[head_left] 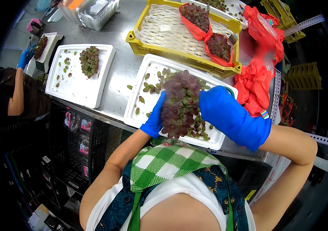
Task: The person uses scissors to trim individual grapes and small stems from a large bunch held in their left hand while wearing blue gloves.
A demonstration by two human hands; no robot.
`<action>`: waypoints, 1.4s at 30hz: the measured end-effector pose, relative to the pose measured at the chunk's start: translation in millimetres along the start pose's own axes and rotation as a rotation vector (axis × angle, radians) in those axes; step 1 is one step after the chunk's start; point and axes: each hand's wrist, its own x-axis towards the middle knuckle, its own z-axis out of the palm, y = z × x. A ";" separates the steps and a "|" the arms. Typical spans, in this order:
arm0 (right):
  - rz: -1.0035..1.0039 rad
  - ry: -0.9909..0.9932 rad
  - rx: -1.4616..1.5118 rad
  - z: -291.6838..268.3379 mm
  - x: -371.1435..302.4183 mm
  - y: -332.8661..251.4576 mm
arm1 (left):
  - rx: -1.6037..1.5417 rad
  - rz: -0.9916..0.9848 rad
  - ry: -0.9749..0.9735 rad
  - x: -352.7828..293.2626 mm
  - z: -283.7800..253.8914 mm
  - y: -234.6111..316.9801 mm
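A large bunch of dark reddish-purple grapes (179,102) is held up over a white tray (133,111). My left hand (155,117), in a blue glove, grips the bunch from its left side. At the bunch's right edge is my gloved right hand (219,106), its fingers closed. A dark green curved edge shows behind that hand, but what the hand holds is hidden. Loose green and reddish grapes (152,88) lie scattered in the tray around the bunch.
Behind stands a yellow crate (148,48) with white foam netting and grape bunches in red wraps (196,23). Red bags (254,86) lie at right. Another white tray (104,77) at left holds a grape bunch (89,61). A co-worker's gloved hand (24,57) is by a scale.
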 end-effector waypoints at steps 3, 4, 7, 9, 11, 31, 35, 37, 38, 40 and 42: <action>-0.063 -0.013 -0.088 4.3 0.5 -0.7 | 0.014 0.018 0.004 -0.8 3.1 0.2; -0.070 -0.015 -0.145 5.4 0.7 -1.6 | 0.014 0.016 0.005 -0.5 2.6 0.4; -0.093 0.015 -0.097 5.3 4.2 1.0 | 0.025 0.036 0.005 1.1 -3.5 0.7; -0.078 0.044 -0.110 4.3 5.2 0.3 | 0.010 0.037 0.009 2.4 -10.5 0.3; -0.064 0.071 -0.122 6.1 5.7 -0.3 | 0.008 0.030 0.016 2.5 -13.4 0.2; 0.292 -0.098 0.824 -1.8 -12.8 3.7 | -0.122 0.103 -0.059 -2.3 -9.9 4.7; 0.654 0.183 1.480 40.1 -9.4 -47.0 | -0.036 0.191 -0.099 -1.3 -4.7 1.6; 0.743 0.331 1.652 47.7 5.8 -62.2 | -0.040 0.280 -0.005 -5.3 -5.6 -2.4; 0.824 0.426 1.708 51.0 11.1 -66.8 | -0.040 0.281 -0.004 -5.5 -11.9 -5.7; 0.997 0.489 1.739 49.8 20.7 -76.7 | 0.039 0.329 0.148 -4.9 -26.6 -12.2; 1.050 0.552 1.569 45.4 29.5 -85.3 | 0.053 0.372 0.151 -8.4 -29.6 -17.4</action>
